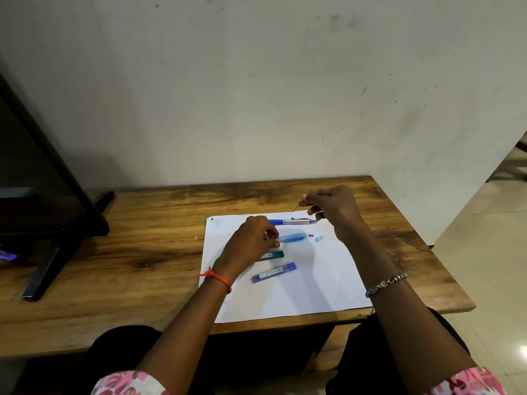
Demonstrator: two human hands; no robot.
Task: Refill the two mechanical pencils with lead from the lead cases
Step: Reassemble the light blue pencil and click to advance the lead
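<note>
On a white paper sheet (299, 292) lie a blue-and-silver mechanical pencil (293, 221) at the far edge and a light blue mechanical pencil (292, 237) below it. My left hand (251, 240) pinches the light blue pencil's left end against the sheet. Its small grey eraser (310, 235) and light blue cap (319, 238) rest just to its right. My right hand (333, 206) hovers above the far pencil, pinching a thin lead stick (295, 209). A green lead case (272, 255) is partly hidden under my left hand. A blue lead case (273, 272) lies nearer me.
The wooden table (142, 252) stands against a pale wall. A black monitor on its stand (42, 209) fills the left side. The table's right edge drops to a tiled floor (484, 266). My knees show under the near edge.
</note>
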